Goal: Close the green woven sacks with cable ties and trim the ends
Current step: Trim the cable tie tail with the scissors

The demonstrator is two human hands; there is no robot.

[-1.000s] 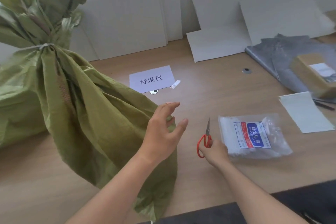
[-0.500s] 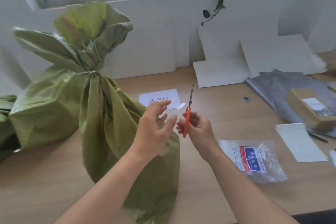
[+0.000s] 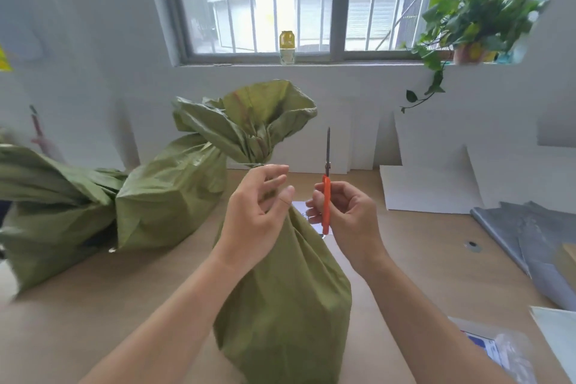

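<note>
The right hand [image 3: 347, 215] is curled round the orange handles of the scissors [image 3: 326, 196], whose blades stand upright and together, pointing at the window. It hovers just right of the gathered neck of the nearest green woven sack [image 3: 280, 290]. The left hand [image 3: 257, 209] is held in front of that neck with fingers loosely curved and thumb apart from them, nothing plainly between them. The sack stands upright on the table [image 3: 420, 262], directly before the person, and a thin cable tie [image 3: 255, 164] shows round its throat just above the left fingertips. So the closing of this sack looks done and the trimming is what remains, though the tie's loose tail is too fine to make out. A second sack [image 3: 168, 193] lies behind to the left and a third [image 3: 46, 212] at the far left; whether either is tied cannot be seen. The packet of ties [image 3: 498, 349] sits at the lower right edge. A second ago the scissors lay on the table beside that packet, the right hand just taking them. Since then they have been lifted to neck height, the left hand has risen toward the tie, and the view has tipped up to take in the window.
</note>
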